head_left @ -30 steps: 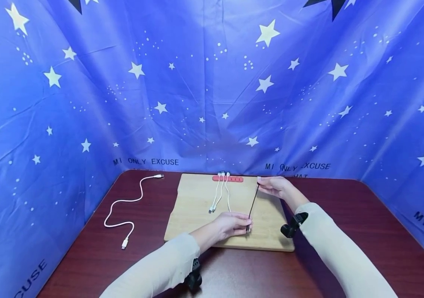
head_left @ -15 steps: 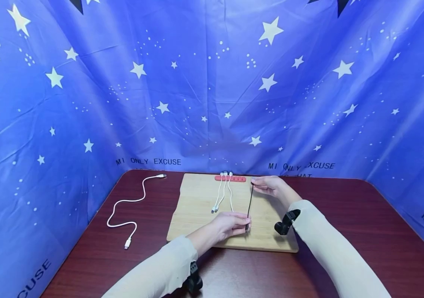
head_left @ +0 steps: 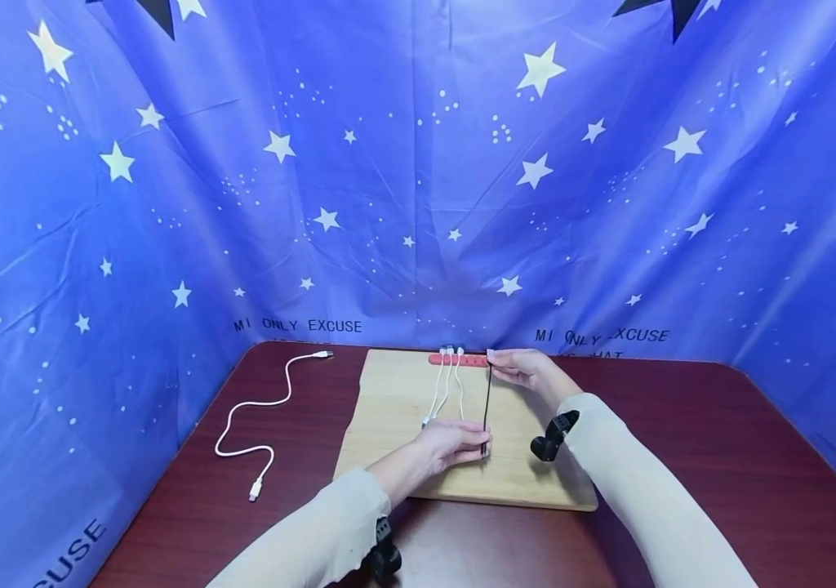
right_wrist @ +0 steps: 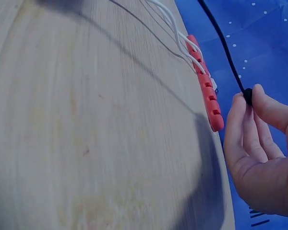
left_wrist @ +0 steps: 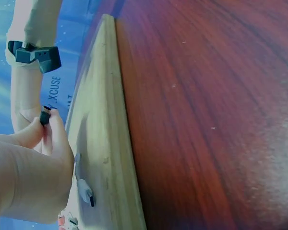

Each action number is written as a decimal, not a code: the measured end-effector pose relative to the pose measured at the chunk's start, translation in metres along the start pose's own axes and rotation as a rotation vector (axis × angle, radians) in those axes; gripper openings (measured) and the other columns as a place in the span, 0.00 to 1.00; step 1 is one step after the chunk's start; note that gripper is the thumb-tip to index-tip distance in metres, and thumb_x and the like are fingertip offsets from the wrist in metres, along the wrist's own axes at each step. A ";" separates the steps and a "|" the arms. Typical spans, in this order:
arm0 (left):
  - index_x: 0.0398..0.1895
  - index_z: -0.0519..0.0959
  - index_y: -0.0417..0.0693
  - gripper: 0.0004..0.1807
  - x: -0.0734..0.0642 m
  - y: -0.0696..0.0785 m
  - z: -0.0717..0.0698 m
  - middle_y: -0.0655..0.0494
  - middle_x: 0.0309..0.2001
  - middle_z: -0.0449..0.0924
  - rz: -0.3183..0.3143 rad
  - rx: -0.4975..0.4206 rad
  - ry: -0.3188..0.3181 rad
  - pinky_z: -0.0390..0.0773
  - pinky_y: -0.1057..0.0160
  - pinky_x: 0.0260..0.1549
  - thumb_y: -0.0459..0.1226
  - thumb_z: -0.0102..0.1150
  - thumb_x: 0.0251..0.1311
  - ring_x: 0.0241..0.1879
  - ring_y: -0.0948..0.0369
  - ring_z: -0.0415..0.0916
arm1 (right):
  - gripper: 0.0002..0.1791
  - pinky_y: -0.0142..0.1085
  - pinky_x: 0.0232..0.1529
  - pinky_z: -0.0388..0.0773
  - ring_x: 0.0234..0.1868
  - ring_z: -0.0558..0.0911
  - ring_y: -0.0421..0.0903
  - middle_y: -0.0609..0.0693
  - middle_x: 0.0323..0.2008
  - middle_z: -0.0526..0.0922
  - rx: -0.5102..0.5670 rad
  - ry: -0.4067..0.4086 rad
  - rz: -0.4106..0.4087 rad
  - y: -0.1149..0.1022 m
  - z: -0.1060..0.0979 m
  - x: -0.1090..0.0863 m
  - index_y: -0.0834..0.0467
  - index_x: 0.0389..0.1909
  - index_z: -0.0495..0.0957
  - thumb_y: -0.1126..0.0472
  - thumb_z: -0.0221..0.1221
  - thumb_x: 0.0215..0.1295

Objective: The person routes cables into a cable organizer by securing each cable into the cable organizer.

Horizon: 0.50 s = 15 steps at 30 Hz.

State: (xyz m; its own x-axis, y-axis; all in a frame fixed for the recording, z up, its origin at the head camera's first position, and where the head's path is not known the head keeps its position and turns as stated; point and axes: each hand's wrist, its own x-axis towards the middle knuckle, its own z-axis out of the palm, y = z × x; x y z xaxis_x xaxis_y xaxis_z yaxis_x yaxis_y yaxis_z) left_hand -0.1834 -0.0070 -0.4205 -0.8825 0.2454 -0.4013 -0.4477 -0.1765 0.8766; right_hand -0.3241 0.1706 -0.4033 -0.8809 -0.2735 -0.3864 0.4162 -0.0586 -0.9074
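A short black cable [head_left: 487,404] is stretched between my two hands above a pale wooden board [head_left: 535,474]. My left hand [head_left: 451,445] pinches its near end by the black plug [left_wrist: 45,118] between thumb and fingers. At the far end, my right hand [head_left: 528,367] pinches the other plug [right_wrist: 248,96] with its fingertips, just beyond the board's back edge. Close to the right hand is a red slotted cable holder [right_wrist: 209,91] on that edge. White cables [head_left: 460,388] sit in some of its slots and hang toward me; the slots at its right end hold no cable.
Another white cable [head_left: 237,404] lies in curves on the dark red table [head_left: 190,506], left of the board. A blue curtain with stars [head_left: 418,163] stands close behind the table and along both sides.
My right hand has moved left, bringing the cable's far end over to the right end of the red holder. The left hand stays low over the board, still pinching the near end.
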 end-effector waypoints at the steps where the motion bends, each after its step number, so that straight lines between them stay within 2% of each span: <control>1: 0.49 0.79 0.29 0.16 0.001 0.000 0.001 0.40 0.41 0.86 0.006 -0.002 0.006 0.84 0.59 0.47 0.23 0.59 0.56 0.33 0.60 0.85 | 0.19 0.31 0.49 0.83 0.31 0.85 0.36 0.43 0.25 0.86 -0.005 0.005 -0.011 0.001 0.000 0.001 0.68 0.55 0.73 0.74 0.57 0.63; 4: 0.48 0.79 0.28 0.15 0.005 0.002 0.003 0.38 0.43 0.85 0.025 -0.004 0.024 0.84 0.59 0.47 0.23 0.59 0.56 0.34 0.59 0.86 | 0.18 0.36 0.57 0.79 0.33 0.86 0.37 0.44 0.27 0.87 -0.037 0.000 -0.036 0.001 -0.001 0.004 0.67 0.55 0.74 0.74 0.57 0.63; 7: 0.48 0.79 0.28 0.15 0.010 0.004 0.007 0.38 0.42 0.85 0.030 -0.006 0.042 0.84 0.59 0.47 0.23 0.59 0.56 0.36 0.58 0.85 | 0.18 0.37 0.58 0.78 0.33 0.86 0.37 0.44 0.29 0.88 -0.079 0.011 -0.053 -0.001 -0.002 0.007 0.65 0.54 0.75 0.73 0.57 0.63; 11: 0.47 0.79 0.28 0.15 0.016 0.006 0.012 0.39 0.41 0.86 0.035 -0.029 0.075 0.84 0.60 0.46 0.23 0.61 0.55 0.37 0.57 0.86 | 0.21 0.39 0.61 0.77 0.33 0.86 0.36 0.45 0.32 0.89 -0.115 0.025 -0.069 -0.005 -0.001 0.011 0.67 0.58 0.72 0.71 0.58 0.63; 15: 0.46 0.80 0.29 0.14 0.021 0.008 0.015 0.38 0.42 0.85 0.039 -0.032 0.115 0.85 0.61 0.44 0.23 0.61 0.54 0.37 0.56 0.86 | 0.25 0.44 0.67 0.70 0.33 0.86 0.36 0.43 0.29 0.88 -0.126 0.037 -0.061 -0.008 0.000 0.016 0.69 0.62 0.66 0.71 0.57 0.64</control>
State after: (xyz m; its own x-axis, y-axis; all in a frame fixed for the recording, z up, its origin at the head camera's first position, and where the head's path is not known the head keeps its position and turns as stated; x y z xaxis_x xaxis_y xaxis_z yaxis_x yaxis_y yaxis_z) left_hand -0.2036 0.0112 -0.4178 -0.9094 0.1269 -0.3961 -0.4151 -0.2147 0.8841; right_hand -0.3410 0.1664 -0.4022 -0.9123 -0.2377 -0.3336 0.3322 0.0475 -0.9420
